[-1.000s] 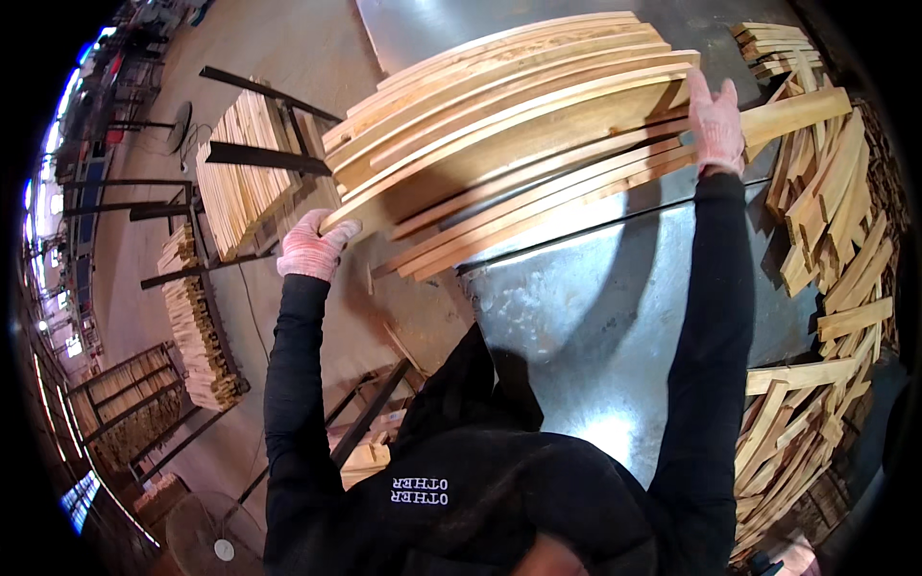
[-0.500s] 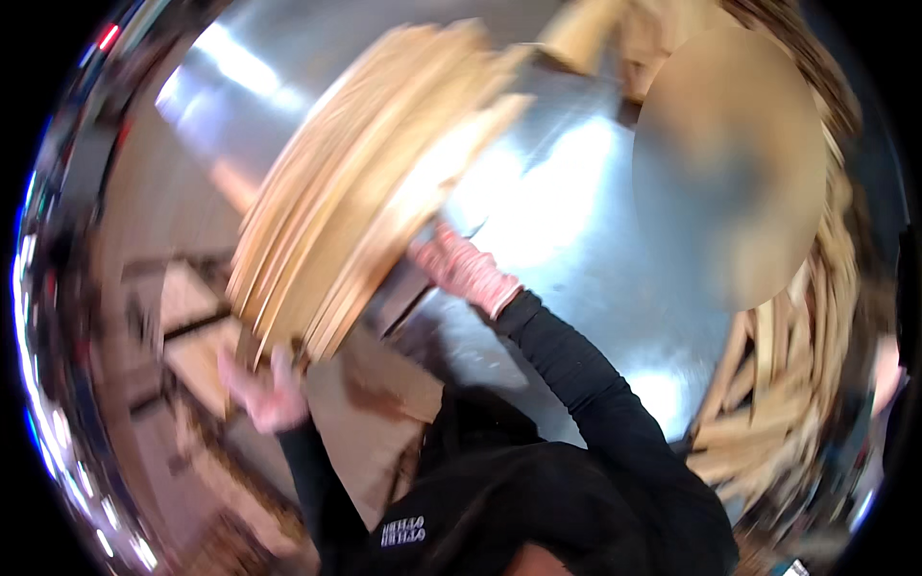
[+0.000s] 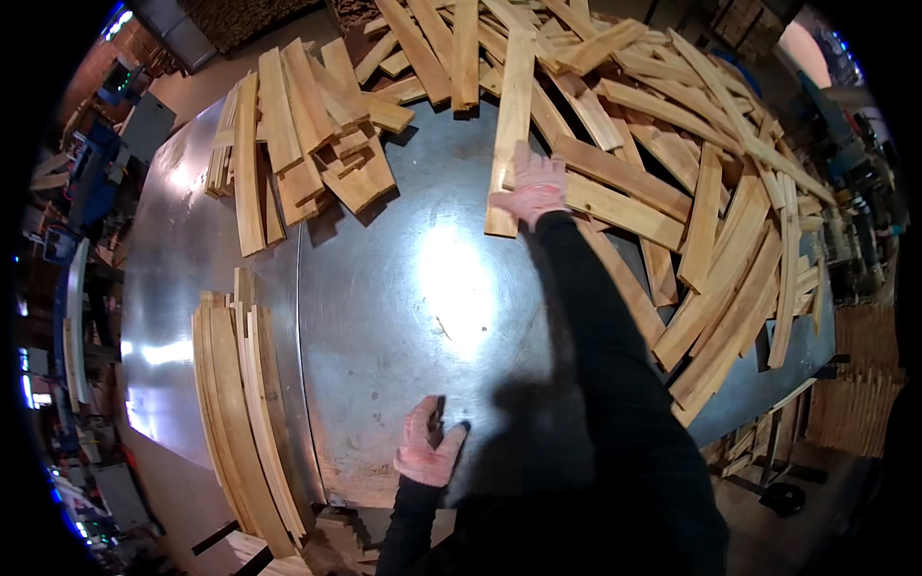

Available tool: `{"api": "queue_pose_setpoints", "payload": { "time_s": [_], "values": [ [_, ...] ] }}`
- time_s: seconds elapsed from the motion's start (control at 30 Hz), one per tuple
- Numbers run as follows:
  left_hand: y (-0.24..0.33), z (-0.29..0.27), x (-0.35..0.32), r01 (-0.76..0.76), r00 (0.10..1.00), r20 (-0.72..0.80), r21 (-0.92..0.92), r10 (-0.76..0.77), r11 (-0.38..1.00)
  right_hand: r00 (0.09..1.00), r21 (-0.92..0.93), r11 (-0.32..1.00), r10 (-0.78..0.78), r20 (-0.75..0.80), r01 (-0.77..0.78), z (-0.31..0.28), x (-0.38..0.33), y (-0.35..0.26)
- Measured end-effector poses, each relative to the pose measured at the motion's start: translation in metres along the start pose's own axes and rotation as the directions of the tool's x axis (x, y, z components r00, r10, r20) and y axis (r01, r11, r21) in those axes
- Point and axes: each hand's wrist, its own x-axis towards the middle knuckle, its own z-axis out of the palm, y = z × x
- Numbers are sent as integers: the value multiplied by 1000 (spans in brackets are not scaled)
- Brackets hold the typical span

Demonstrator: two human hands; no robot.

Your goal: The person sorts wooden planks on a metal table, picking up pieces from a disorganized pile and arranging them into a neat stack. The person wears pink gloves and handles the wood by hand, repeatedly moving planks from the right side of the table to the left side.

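Observation:
My right hand, in a pale pinkish glove, reaches forward to the near part of the loose pile. Its thumb lies across a light wooden board and its fingers are at the board's right edge, closed on it. The far end of that board rests among other boards. My left hand, gloved alike, is near the front edge of the metal table, thumb and fingers apart, holding nothing. To its left lies a neat stack of long boards, which neither hand touches.
A big jumbled heap of boards covers the back and right of the table. Another group of boards lies at the far left. Machinery stands beyond the left side. A wheeled rack is at the lower right.
Earlier, both hands were at a thick bundle of boards on the left; now they are off it. My right hand has moved to a board in the heap, and my view has turned rightward.

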Motion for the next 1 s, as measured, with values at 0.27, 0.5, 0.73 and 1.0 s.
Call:
{"api": "queue_pose_setpoints", "payload": {
  "time_s": [0.27, 0.5, 0.73, 1.0],
  "values": [
    [31, 88, 12, 589, 779, 547, -806, -305, 60, 377, 502, 359, -923, 70, 787, -86, -244, -45],
    [89, 99, -42, 815, 533, 844, -529, 50, 238, 975, 805, 560, -197, -100, 196, -65, -130, 19],
    [113, 32, -91, 443, 893, 380, -650, -241, 618, 958, 291, 948, 198, -208, -132, 48, 5, -7],
    [3, 130, 55, 401, 916, 376, -833, -141, 382, 938, 681, 726, -166, 304, -93, -28, -183, 18]
  ]
}}
